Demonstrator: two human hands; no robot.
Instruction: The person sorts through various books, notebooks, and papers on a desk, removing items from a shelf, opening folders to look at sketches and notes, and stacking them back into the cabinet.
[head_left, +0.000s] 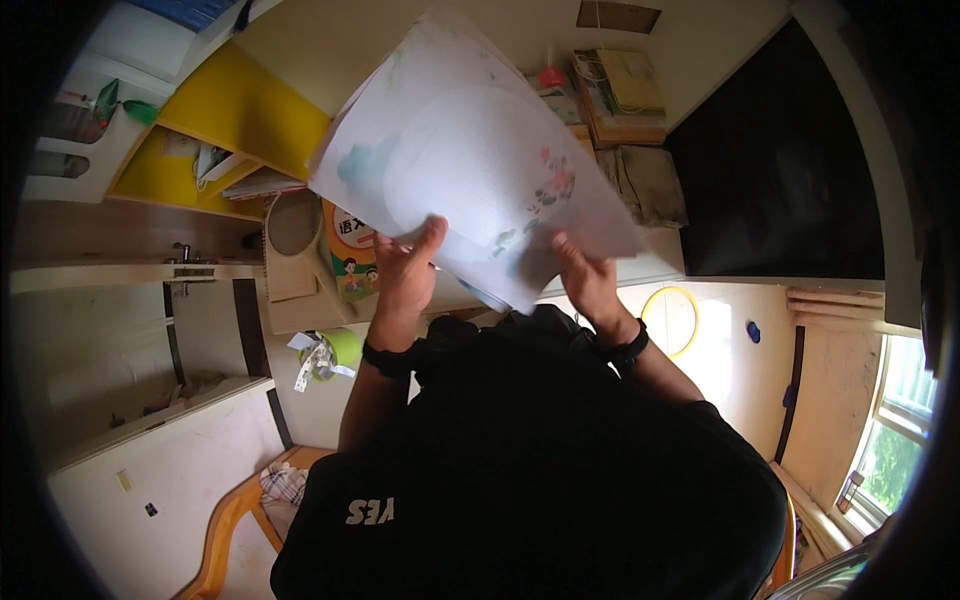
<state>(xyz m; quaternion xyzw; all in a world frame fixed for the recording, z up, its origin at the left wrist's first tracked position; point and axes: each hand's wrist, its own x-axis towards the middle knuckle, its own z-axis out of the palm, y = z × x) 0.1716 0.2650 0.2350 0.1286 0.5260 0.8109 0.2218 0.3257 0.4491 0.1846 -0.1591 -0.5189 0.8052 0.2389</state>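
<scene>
Both hands hold up a stack of large paper sheets, whose top sheet has a pale circle, a blue-green wash and pink flowers printed on it. My left hand grips the near left edge, thumb on top and fingers beneath. Near the lower right corner, my right hand pinches the sheets with its thumb on the printed face. The sheets are slightly fanned and tilted above the desk. A colourful textbook lies on the desk just left of my left hand, partly covered by the paper.
Stacked books and a folded grey-brown cloth item stand beyond the paper at right. A yellow shelf with papers is at left. A green bin full of paper scraps stands below the desk. A large black panel is at right.
</scene>
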